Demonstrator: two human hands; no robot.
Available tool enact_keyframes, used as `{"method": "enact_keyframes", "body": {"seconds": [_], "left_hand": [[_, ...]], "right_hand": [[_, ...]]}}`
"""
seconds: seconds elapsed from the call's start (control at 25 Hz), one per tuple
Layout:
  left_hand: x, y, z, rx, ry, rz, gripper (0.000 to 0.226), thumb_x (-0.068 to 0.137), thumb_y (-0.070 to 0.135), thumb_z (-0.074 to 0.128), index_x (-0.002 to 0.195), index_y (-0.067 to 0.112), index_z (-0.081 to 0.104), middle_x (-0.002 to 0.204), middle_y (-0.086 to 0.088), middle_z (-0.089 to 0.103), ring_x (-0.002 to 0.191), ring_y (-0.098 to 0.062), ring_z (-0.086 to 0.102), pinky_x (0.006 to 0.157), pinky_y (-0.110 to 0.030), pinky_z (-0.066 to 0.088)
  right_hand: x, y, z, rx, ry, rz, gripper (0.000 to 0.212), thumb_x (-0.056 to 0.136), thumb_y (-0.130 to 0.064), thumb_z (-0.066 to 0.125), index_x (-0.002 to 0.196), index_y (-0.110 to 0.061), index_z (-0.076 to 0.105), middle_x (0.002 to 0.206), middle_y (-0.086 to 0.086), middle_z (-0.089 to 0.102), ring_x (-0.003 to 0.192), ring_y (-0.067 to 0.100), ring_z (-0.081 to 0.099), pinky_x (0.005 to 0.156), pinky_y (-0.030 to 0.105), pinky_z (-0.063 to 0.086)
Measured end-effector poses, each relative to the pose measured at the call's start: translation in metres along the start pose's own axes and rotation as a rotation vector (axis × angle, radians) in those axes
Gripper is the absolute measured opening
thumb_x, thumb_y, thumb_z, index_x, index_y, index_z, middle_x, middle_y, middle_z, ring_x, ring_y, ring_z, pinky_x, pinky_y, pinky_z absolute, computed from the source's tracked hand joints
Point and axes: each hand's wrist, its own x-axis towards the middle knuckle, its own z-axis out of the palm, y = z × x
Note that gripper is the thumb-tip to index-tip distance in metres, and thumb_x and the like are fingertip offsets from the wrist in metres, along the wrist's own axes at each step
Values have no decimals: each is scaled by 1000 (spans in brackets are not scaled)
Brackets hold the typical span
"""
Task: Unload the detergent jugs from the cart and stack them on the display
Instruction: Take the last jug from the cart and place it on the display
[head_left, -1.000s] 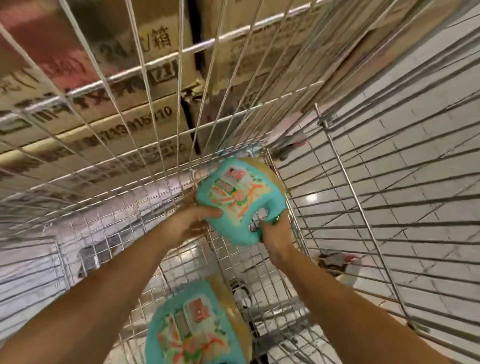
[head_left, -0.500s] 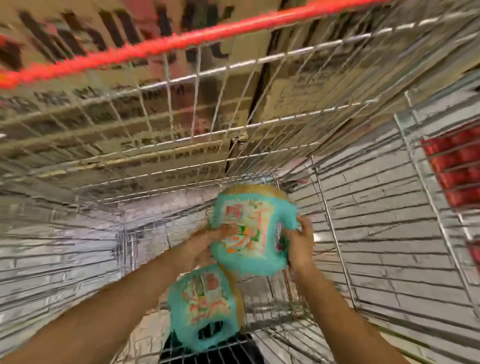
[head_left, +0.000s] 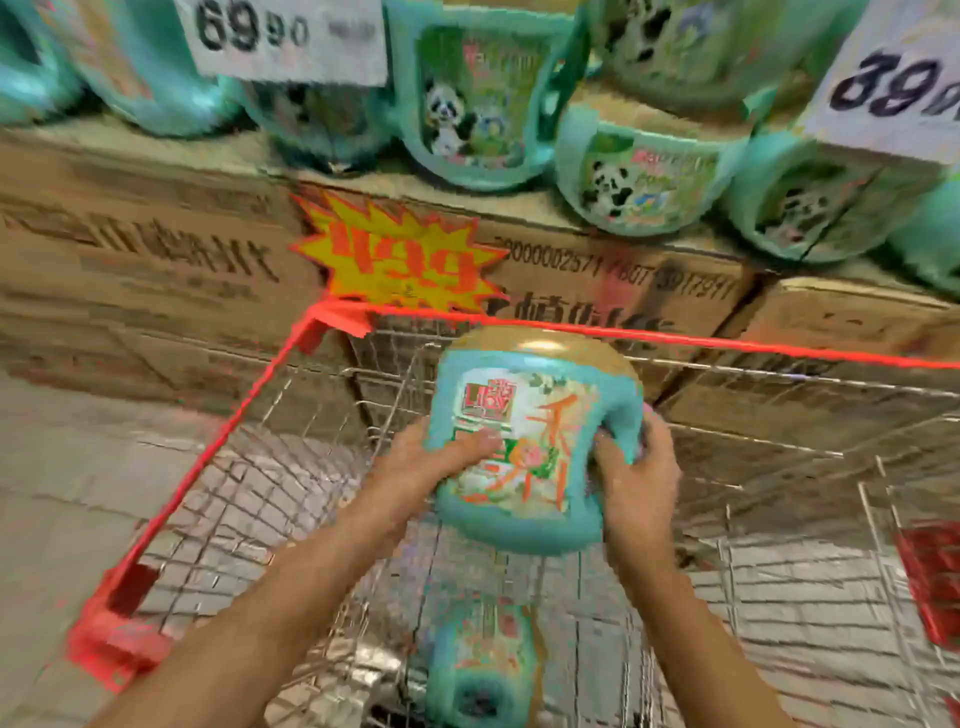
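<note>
the display (head_left: 156, 249), a bank of cardboard boxes, carries a crowded row of shelf jugs (head_left: 467, 104) that lean at mixed angles close to the front edge; a new jug pushed in among them is likely to knock a neighbour off, and a price card (head_left: 285, 36) in front of the row could be struck on the way up. the cart (head_left: 270, 493) stands against the boxes with its far rim between the load and the display, so a low lift could catch that rim. the jug (head_left: 530, 447) is held in the air above the cart basket, below the display top and not touching either. the left hand (head_left: 415, 462) clasps its left side with one digit across the label; the right hand (head_left: 634, 467) wraps its fingers round the handle side. the picture is blurred, so grip depth cannot be confirmed; a shallow hold on smooth plastic could slip. containers: the cart holds one second jug (head_left: 483, 670) lying below the lifted one; the fill of either jug cannot be told.
</note>
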Motion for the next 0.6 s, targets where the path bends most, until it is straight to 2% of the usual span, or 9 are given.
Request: {"method": "enact_keyframes", "body": {"seconds": [0.12,0.2,0.32,0.48,0.6], "left_hand": [[-52,34,-37,-54,103,150,43,59,21,78,99,8,69,86,-5,77,70,-12,72,57,-19,54],[-82,47,-69,-79,179,223,44,66,15,80,107,5,68,96,-9,76,79,-17,72,64,-23,57],[-125,64,-129,-130,293,268,52,69,27,71,115,2,67,107,-16,73,94,-28,71,79,-33,60],[-181,86,-226,-118,365,323,47,67,33,74,106,8,72,103,-13,75,86,-23,74,65,-25,57],[-219,105,-296,-108,399,327,50,58,41,80,100,13,76,101,-12,75,85,-22,74,63,-23,57]], "right_hand": [[-26,-46,44,42,-151,-70,36,86,11,57,116,-8,59,78,-25,68,66,-15,58,58,5,45],[-48,-68,80,76,-246,-70,36,87,11,56,117,-8,59,73,-26,67,62,-9,58,55,10,48],[-90,-90,142,90,-353,-94,36,87,8,57,114,-15,60,71,-24,68,59,-6,57,52,17,51],[-158,-107,231,145,-435,-120,33,89,6,58,114,-15,60,70,-20,69,59,-7,58,52,15,49],[-206,-117,299,207,-479,-89,34,88,7,58,113,-15,60,68,-15,68,54,-5,57,44,14,45]]}}
